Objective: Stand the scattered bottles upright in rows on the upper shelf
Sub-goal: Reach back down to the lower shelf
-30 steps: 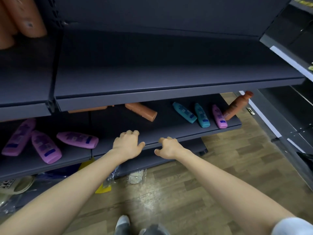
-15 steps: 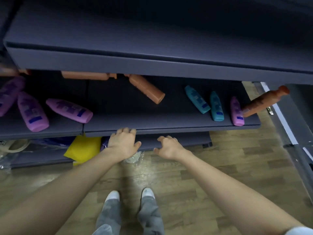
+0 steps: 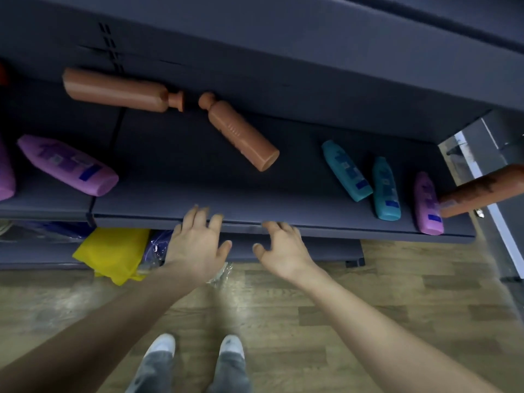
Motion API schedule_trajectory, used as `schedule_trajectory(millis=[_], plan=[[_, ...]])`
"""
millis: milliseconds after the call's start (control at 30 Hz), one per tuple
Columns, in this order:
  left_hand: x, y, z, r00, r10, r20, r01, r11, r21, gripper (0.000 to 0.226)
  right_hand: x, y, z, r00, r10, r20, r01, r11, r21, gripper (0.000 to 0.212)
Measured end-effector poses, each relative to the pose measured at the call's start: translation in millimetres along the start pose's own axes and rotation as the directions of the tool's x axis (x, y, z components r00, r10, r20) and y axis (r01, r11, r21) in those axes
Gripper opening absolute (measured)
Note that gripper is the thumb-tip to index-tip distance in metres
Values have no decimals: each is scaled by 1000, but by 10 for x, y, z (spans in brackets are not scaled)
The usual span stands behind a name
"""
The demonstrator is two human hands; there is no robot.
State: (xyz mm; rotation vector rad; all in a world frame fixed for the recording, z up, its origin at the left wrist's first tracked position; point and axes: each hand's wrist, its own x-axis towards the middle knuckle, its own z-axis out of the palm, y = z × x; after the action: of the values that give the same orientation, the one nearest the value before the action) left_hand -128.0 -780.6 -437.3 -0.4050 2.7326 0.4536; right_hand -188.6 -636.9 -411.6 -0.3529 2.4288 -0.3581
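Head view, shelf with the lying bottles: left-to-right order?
cut-off purple bottle → large purple bottle → level brown bottle → angled brown bottle → left teal bottle → right teal bottle → small purple bottle → orange-brown bottle

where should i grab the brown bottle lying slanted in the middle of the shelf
Probably wrap the round body of the slanted brown bottle near its wide base, coming from the front and above. It lies on its side, base toward you, narrow cap toward the back.

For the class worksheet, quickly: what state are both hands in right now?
Left hand: open, holds nothing.
Right hand: open, fingers loosely bent, holds nothing.
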Motion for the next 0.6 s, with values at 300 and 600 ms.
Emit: schedule_trajectory(millis=[300,600], plan=[[247,19,111,995,-24,-95,20,999,-40,57,479,64,4,982,-88,-168,95,995,31,57],[527,-65,89,988,-48,-146,49,999,5,59,891,-4,-35,945,-61,-321,91,993,80,64]])
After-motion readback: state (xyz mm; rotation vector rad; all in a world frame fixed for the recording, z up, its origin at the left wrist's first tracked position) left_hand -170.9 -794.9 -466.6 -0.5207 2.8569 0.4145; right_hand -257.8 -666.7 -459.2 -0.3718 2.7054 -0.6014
